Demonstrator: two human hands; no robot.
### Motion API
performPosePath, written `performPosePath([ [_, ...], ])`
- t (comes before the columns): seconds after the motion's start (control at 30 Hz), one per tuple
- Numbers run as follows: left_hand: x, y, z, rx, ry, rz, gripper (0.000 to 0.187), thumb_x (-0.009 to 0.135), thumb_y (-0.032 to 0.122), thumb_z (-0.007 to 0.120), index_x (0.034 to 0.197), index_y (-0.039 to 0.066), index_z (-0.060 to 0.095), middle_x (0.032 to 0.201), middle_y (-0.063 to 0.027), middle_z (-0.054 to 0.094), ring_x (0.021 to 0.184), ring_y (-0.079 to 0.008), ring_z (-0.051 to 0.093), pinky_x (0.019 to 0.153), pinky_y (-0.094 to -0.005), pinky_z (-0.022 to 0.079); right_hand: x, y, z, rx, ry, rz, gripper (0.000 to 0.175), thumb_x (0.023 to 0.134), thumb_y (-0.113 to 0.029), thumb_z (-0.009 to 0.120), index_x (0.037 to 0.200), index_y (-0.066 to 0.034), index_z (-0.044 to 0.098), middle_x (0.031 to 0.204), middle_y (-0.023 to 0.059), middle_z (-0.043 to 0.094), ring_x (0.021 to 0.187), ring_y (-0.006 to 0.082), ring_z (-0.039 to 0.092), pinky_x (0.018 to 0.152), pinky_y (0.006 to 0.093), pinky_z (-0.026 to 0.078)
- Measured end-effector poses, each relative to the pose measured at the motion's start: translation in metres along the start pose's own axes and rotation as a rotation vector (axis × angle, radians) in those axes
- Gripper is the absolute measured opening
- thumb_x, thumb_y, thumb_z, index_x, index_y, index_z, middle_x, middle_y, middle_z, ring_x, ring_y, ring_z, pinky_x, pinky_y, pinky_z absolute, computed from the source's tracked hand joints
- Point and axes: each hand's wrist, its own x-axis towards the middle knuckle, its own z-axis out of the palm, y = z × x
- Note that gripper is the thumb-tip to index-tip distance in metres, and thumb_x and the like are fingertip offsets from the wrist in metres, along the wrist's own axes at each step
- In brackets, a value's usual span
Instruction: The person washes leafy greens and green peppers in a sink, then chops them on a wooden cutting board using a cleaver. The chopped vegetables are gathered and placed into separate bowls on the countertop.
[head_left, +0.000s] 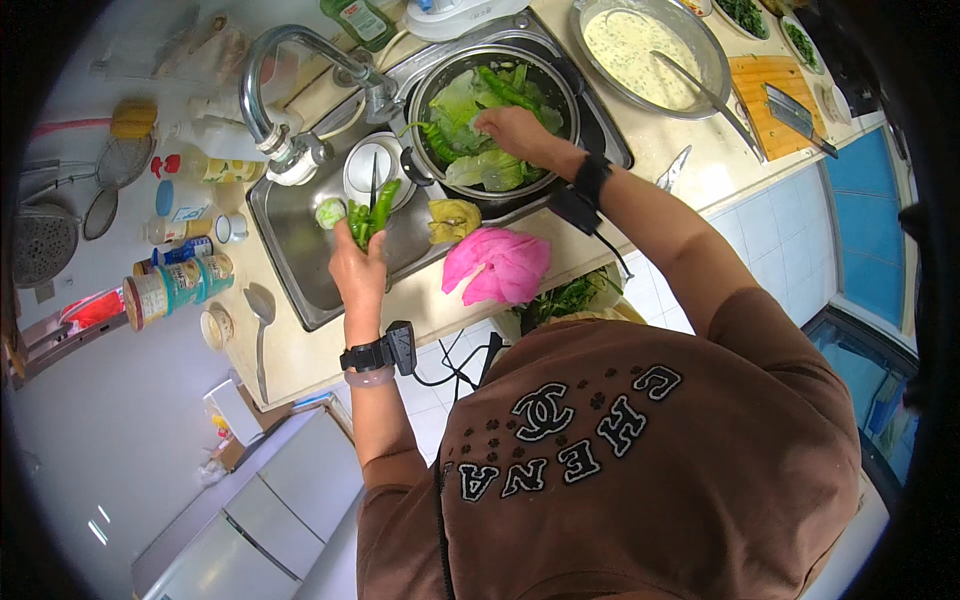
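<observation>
My left hand (358, 266) grips several green chili peppers (365, 219) over the stainless steel sink (289, 259). A thin dark utensil (373, 176) stands out behind them, its lower end hidden. My right hand (519, 133) reaches into a steel pot (574, 112), fingertips among the green leaves (459, 101); whether they pinch anything is hidden. Long green peppers (437, 142) also lie in the pot. Left of it, white bowls (362, 163) sit in the sink near a pale green round piece (330, 213). A yellow cloth (454, 220) and a pink cloth (499, 264) lie along the sink's front edge.
The faucet (264, 71) arches over the sink's left side. At the right are a large bowl of pale batter (637, 56) with a ladle (709, 97), and a cutting board (776, 82) bearing a cleaver (795, 116). A knife (675, 166) and a metal spoon (261, 322) rest on the counter.
</observation>
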Motion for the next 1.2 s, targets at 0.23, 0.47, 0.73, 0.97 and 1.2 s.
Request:
performPosePath([
  [0.23, -0.013, -0.014, 0.005, -0.2, 0.099, -0.083, 0.042, 0.081, 0.014, 0.076, 0.113, 0.001, 0.052, 0.093, -0.0226, 0.065, 0.088, -0.0409, 0.064, 0.077, -0.0423, 0.049, 0.025, 0.012, 0.022, -0.63, -0.418, 0.014, 0.022, 0.086, -0.012, 0.054, 0.1, -0.0117, 0.071, 0.104, 0.0136, 0.068, 0.094, 0.0356, 0.066, 0.075, 0.0485, 0.054],
  [0.47, -0.02, -0.021, 0.006, -0.288, 0.113, -0.182, 0.042, 0.08, 0.013, 0.076, 0.112, 0.0, 0.053, 0.095, -0.0195, 0.067, 0.086, -0.0343, 0.065, 0.078, -0.0396, 0.049, 0.035, 0.05, -0.031, -0.484, 0.351, -0.124, 0.018, 0.084, -0.022, 0.063, 0.092, -0.0076, 0.069, 0.09, 0.0141, 0.069, 0.084, 0.0368, 0.068, 0.067, 0.0481, 0.054],
  [0.73, -0.002, -0.006, 0.009, -0.387, -0.001, -0.181, 0.031, 0.079, 0.016, 0.073, 0.102, -0.001, 0.062, 0.082, -0.0128, 0.069, 0.073, -0.0215, 0.064, 0.071, -0.0343, 0.05, -0.013, -0.041, 0.031, -0.39, 0.0, -0.033, 0.025, 0.079, -0.013, 0.063, 0.102, -0.0062, 0.057, 0.105, 0.0147, 0.057, 0.094, 0.0362, 0.061, 0.073, 0.0481, 0.053],
  [0.97, -0.005, 0.003, -0.004, -0.45, -0.077, -0.28, 0.025, 0.081, 0.016, 0.074, 0.098, 0.0, 0.065, 0.082, -0.006, 0.069, 0.071, -0.01, 0.059, 0.063, -0.0281, 0.048, -0.037, -0.086, 0.002, -0.387, -0.06, -0.077, 0.024, 0.078, -0.006, 0.058, 0.102, -0.0061, 0.056, 0.1, 0.0114, 0.051, 0.092, 0.0299, 0.062, 0.062, 0.0434, 0.054],
  [1.2, -0.006, 0.045, -0.016, -1.168, -0.309, -0.529, 0.036, 0.09, 0.017, 0.068, 0.12, 0.0, 0.059, 0.109, -0.0096, 0.066, 0.08, -0.0145, 0.064, 0.055, -0.0248, 0.049, -0.074, -0.16, -0.003, 0.397, 0.124, -0.349, 0.041, 0.084, -0.004, 0.058, 0.124, -0.0016, 0.051, 0.117, 0.0185, 0.047, 0.104, 0.0375, 0.057, 0.088, 0.0418, 0.048],
])
